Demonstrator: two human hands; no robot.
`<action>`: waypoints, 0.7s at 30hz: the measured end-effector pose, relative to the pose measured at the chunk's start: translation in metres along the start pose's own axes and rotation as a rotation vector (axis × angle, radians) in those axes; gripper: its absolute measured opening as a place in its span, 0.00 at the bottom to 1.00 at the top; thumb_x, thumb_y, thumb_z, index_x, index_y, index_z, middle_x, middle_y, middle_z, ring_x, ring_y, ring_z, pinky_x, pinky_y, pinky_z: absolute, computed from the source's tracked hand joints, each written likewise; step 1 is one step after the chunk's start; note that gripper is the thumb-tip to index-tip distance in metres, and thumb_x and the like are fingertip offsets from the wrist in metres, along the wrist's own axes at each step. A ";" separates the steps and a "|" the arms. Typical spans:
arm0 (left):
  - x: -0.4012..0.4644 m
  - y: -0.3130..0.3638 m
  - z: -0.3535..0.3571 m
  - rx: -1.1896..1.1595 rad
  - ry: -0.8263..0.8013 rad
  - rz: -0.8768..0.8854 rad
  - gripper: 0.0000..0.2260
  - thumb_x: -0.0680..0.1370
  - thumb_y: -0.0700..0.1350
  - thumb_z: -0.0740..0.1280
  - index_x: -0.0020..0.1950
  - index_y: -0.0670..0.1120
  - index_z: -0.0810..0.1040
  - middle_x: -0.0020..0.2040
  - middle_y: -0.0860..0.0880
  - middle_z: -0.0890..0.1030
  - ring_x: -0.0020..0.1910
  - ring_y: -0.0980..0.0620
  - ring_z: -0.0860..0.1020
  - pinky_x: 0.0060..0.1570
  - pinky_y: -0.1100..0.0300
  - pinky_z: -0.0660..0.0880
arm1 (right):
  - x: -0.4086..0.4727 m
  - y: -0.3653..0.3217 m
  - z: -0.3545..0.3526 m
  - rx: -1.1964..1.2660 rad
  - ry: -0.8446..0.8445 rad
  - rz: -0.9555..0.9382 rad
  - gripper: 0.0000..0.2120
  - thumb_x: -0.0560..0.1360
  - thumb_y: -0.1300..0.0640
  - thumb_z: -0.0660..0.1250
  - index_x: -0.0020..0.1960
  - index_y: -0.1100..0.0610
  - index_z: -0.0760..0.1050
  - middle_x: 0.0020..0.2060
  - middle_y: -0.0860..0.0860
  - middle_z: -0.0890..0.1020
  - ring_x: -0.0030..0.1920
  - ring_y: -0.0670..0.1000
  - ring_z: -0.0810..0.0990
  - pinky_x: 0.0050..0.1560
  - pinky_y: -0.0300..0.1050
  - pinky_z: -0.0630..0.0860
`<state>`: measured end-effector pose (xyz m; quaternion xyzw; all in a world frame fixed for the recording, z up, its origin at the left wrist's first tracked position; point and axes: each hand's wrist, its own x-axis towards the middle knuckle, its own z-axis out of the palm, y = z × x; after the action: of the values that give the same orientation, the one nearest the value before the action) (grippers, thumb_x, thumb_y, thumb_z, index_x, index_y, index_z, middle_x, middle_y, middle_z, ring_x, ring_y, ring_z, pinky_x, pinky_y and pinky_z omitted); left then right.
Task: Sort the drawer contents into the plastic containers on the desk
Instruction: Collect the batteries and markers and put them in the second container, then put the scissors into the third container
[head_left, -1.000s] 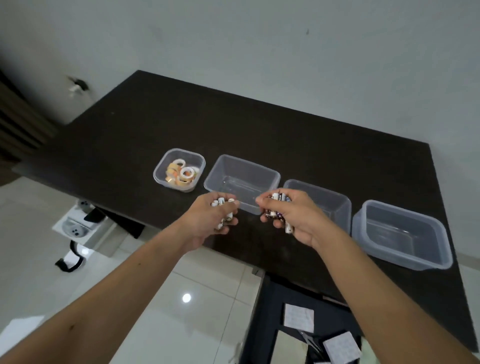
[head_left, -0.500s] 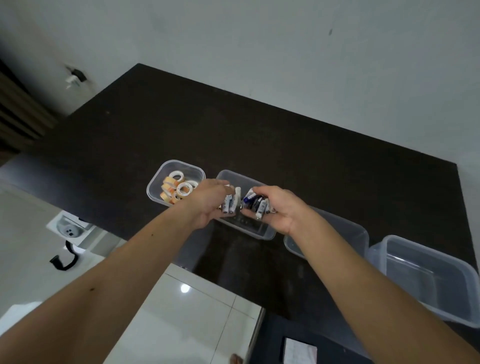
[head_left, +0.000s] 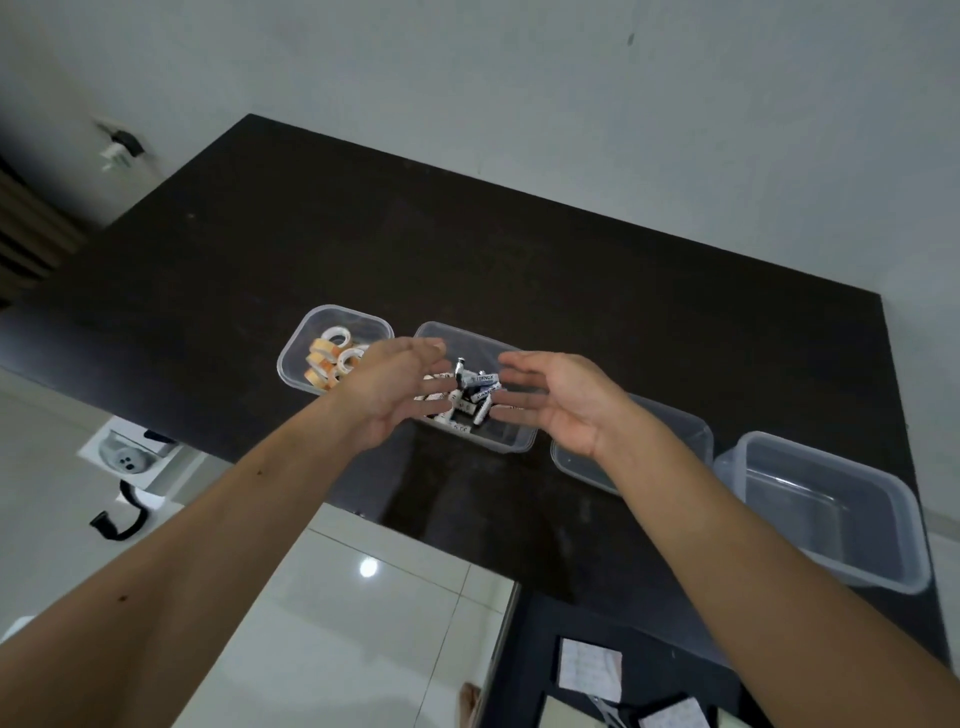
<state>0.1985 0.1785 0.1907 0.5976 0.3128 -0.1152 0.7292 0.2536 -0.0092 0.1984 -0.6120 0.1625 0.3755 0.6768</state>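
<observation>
Both hands spread — left hand (head_left: 395, 387), right hand (head_left: 558, 400), batteries (head_left: 467, 395) between

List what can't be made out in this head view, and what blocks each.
- Batteries: the count, since the left hand covers part of the pile and motion blurs it.
- Third container: its contents, behind the right hand and forearm.
- Drawer: most of it, cut off by the bottom edge.

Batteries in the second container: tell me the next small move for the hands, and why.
Probably draw both hands back toward the open drawer for another kind of item. The left hand and right hand are open and hold nothing, the batteries lie in their container, and two containers to the right look empty.
</observation>
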 end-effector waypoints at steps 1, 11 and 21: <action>-0.004 -0.001 -0.001 -0.011 -0.009 0.007 0.12 0.85 0.45 0.66 0.67 0.41 0.76 0.64 0.40 0.82 0.62 0.41 0.83 0.58 0.46 0.83 | -0.003 0.001 -0.003 -0.010 0.005 -0.015 0.11 0.85 0.61 0.64 0.63 0.63 0.80 0.62 0.61 0.81 0.59 0.63 0.85 0.54 0.58 0.86; -0.050 -0.026 0.005 -0.111 -0.129 0.140 0.11 0.84 0.45 0.68 0.64 0.42 0.78 0.56 0.44 0.84 0.55 0.46 0.86 0.56 0.49 0.84 | -0.079 0.030 -0.043 -0.011 -0.004 -0.160 0.11 0.84 0.62 0.66 0.64 0.63 0.79 0.59 0.63 0.85 0.58 0.61 0.87 0.57 0.53 0.85; -0.120 -0.140 0.040 0.060 -0.350 0.049 0.14 0.80 0.41 0.71 0.66 0.43 0.79 0.59 0.41 0.84 0.59 0.41 0.85 0.59 0.47 0.83 | -0.166 0.145 -0.129 -0.169 0.045 -0.181 0.10 0.80 0.63 0.71 0.61 0.60 0.83 0.56 0.59 0.87 0.52 0.54 0.87 0.57 0.48 0.84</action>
<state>0.0422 0.0797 0.1532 0.5972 0.1630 -0.2091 0.7570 0.0717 -0.1876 0.1830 -0.6872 0.0897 0.3114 0.6502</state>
